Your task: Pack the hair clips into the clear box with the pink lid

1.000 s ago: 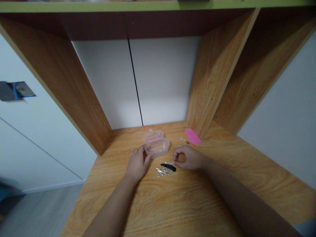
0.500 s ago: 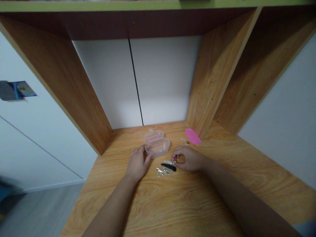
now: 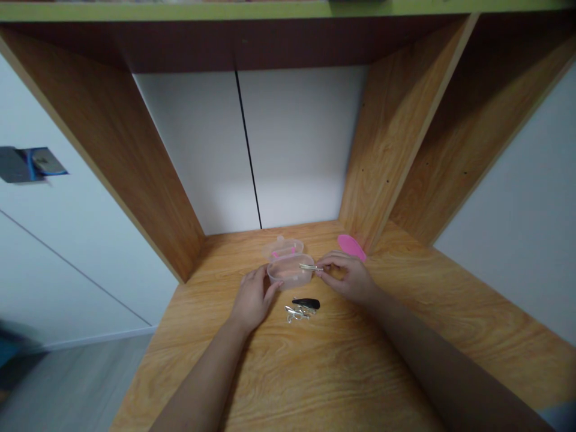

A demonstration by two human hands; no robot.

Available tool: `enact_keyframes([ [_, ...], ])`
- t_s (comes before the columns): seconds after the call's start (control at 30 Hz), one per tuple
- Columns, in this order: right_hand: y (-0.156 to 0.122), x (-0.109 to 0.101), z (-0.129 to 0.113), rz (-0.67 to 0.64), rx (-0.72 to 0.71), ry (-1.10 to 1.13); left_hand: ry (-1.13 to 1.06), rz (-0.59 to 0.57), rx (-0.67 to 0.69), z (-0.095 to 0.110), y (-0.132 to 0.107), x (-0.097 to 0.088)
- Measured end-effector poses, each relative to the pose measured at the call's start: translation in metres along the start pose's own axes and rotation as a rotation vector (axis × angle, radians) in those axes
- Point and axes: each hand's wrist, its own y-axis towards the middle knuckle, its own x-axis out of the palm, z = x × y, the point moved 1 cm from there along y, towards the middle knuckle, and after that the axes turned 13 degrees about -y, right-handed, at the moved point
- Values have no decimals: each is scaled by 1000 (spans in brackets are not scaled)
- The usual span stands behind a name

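Note:
A clear plastic box (image 3: 290,281) stands on the wooden desktop with its hinged lid (image 3: 294,245) folded back behind it. My left hand (image 3: 252,300) grips the box's left end, thumb at the front. Pinched between the thumb and fingers of my right hand (image 3: 348,277) is a slim silver hair clip (image 3: 308,266), its free end over the box's right rim. In front of the box lie a black hair clip (image 3: 306,303) and a small heap of silver clips (image 3: 297,313), touching each other.
A pink oval piece (image 3: 351,246) lies behind my right hand, against the foot of a wooden upright (image 3: 382,150). A white back panel (image 3: 297,150) rises behind the box, and a shelf (image 3: 288,45) overhangs the desktop.
My right hand has lifted the silver hair clip off the heap and carried it up and away from me to the box's rim. The box has shifted slightly right.

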Motion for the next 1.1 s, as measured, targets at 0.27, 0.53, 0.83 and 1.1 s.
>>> enact_keyframes([
  [0.27, 0, 8, -1, -6, -121, -119, -47, -123, 56, 12, -1, -2],
  [0.53, -2, 10, -2, -160, -30, -143, -53, -128, 63, 12, -2, -2],
  [0.83, 0, 8, -2, -195, 219, -101, -45, -120, 66, 11, -2, -2],
  [1.1, 0, 8, 2, -255, 274, -57, -51, -120, 65, 11, -2, -2],
])
